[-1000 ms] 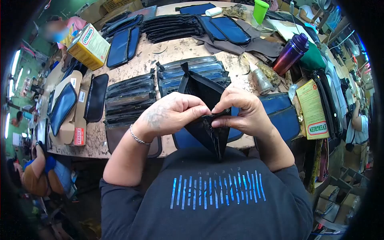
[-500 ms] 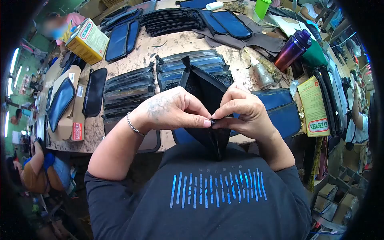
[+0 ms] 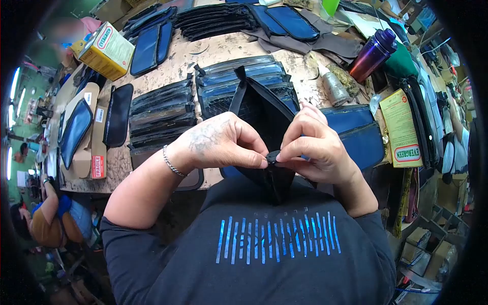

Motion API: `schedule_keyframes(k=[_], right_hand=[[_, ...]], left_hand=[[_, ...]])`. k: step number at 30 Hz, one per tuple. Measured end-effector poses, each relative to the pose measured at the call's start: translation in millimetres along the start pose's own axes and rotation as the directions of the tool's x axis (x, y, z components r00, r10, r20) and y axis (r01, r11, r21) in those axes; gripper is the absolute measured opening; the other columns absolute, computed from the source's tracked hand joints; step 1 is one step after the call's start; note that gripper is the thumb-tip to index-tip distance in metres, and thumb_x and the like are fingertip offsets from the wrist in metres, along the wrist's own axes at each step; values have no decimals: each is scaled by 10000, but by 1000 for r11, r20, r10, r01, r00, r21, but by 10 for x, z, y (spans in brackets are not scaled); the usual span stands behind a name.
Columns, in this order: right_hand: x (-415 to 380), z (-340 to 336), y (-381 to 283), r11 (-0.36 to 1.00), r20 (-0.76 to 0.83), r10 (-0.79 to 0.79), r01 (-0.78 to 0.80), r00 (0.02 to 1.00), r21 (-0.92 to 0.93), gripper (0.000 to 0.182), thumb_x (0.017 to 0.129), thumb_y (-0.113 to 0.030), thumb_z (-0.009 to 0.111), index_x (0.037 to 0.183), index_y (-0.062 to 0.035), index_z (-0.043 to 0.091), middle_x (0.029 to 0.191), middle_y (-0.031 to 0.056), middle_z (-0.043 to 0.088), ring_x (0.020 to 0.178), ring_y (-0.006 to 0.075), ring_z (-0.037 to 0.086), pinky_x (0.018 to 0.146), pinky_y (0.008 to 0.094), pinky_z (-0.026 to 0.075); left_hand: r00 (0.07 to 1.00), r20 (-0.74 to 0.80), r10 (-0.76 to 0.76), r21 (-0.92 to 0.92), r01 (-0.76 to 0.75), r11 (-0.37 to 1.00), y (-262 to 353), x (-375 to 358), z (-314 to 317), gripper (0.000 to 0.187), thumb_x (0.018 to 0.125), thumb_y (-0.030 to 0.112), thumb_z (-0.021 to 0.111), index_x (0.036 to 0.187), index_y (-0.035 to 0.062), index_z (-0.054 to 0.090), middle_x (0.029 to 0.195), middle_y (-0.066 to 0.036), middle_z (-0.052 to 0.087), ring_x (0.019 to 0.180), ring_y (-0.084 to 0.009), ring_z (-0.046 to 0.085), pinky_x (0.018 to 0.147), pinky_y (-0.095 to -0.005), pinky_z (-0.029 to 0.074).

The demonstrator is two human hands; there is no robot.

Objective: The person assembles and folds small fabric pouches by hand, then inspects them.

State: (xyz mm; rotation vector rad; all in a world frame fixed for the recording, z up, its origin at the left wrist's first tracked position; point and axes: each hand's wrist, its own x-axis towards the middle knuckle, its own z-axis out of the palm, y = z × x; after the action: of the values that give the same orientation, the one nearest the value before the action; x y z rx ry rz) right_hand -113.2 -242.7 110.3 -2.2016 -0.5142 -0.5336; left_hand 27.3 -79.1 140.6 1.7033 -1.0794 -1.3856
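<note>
A black pouch (image 3: pixel 262 104) stands with its mouth spread apart in front of my chest, and a pointed tab sticks up at its far end. On its near edge, my left hand (image 3: pixel 226 142) pinches the black rim between thumb and forefinger. My right hand (image 3: pixel 316 147) grips the same bit of rim from the other side, its fingertips nearly meeting the left ones. A small dark folded piece shows between the fingertips; its details are too small to make out. The pouch's lower end hangs against my dark shirt.
Rows of black-and-blue pouches (image 3: pixel 162 114) lie beyond my hands, with a black stack (image 3: pixel 213 23) behind. Blue panels (image 3: pixel 356 129) are at right, near a grey bottle (image 3: pixel 334 87), a purple flask (image 3: pixel 373 55) and a yellow can (image 3: pixel 401 127). Another tin (image 3: pixel 108 51) stands far left.
My fingertips have shifted a little on the pouch's rim, and more of the small dark piece shows between them. The right-hand fingers are rolled slightly. The view has moved slightly.
</note>
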Motion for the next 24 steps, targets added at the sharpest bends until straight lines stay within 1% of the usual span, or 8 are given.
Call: schedule_keyframes(k=[4, 6, 10, 13, 16, 20, 23, 24], right_hand=[[-37, -1, -63, 995, -31, -35, 32, 999, -94, 193, 581, -50, 722, 707, -139, 607, 732, -25, 501, 735, 161, 490, 869, 385, 305], [-44, -37, -81, 993, -39, -46, 41, 998, -110, 178, 589, -67, 725, 707, -133, 610, 733, -22, 506, 733, 158, 492, 866, 382, 306], [-38, -138, -144, 998, -51, 60, -58, 997, 37, 148, 686, -163, 678, 795, -86, 613, 753, 19, 535, 724, 184, 501, 826, 360, 321], [-20, -230, -226, 989, -34, 145, -144, 989, 26, 194, 739, -209, 633, 859, -59, 600, 772, 49, 542, 751, 219, 499, 783, 356, 337], [-31, -274, -285, 969, 152, 218, -194, 964, -156, 203, 727, -201, 640, 873, -67, 599, 802, 45, 520, 839, 221, 468, 791, 361, 337], [-49, -264, -266, 974, 159, 169, -140, 973, -179, 177, 698, -149, 662, 833, -52, 605, 751, 48, 515, 751, 229, 453, 713, 322, 335], [-58, -273, -256, 973, 167, 216, -197, 962, -120, 133, 692, -132, 660, 782, -62, 591, 742, 39, 504, 758, 221, 448, 722, 320, 332], [-62, -270, -256, 972, 156, 223, -208, 962, -110, 124, 688, -122, 659, 767, -62, 585, 741, 39, 503, 757, 220, 448, 719, 320, 334]], left_hand=[[998, -52, 20, -33, -22, 999, 13, -35, 78, 108, 715, 85, 685, 771, -6, 664, 642, 5, 604, 579, -27, 511, 525, -168, 403], [991, -124, 56, 56, -50, 997, 111, -88, 141, 84, 706, 73, 670, 737, -1, 648, 606, -10, 592, 563, -24, 508, 514, -184, 399], [797, -207, 567, 457, -434, 777, 54, -63, 318, 86, 626, 35, 648, 643, 31, 564, 621, -79, 556, 584, -220, 566, 524, -284, 433], [688, -163, 707, 600, -501, 625, 114, 8, 383, 119, 611, 44, 619, 643, 49, 505, 591, -76, 521, 564, -252, 544, 510, -328, 432], [709, -140, 691, 646, -464, 607, 121, 24, 409, 118, 615, 52, 620, 656, 58, 509, 607, -65, 514, 568, -248, 535, 511, -333, 426], [682, -131, 720, 733, -422, 533, 94, 30, 457, 145, 590, 6, 635, 669, 52, 523, 636, -74, 529, 578, -232, 530, 518, -312, 414], [694, -149, 704, 664, -458, 591, 73, 39, 444, 132, 624, 30, 642, 714, 36, 546, 675, -87, 553, 621, -239, 557, 557, -313, 435], [741, -154, 653, 614, -446, 651, 78, 33, 420, 136, 655, 66, 646, 753, 24, 562, 705, -99, 569, 650, -245, 571, 583, -316, 446]])
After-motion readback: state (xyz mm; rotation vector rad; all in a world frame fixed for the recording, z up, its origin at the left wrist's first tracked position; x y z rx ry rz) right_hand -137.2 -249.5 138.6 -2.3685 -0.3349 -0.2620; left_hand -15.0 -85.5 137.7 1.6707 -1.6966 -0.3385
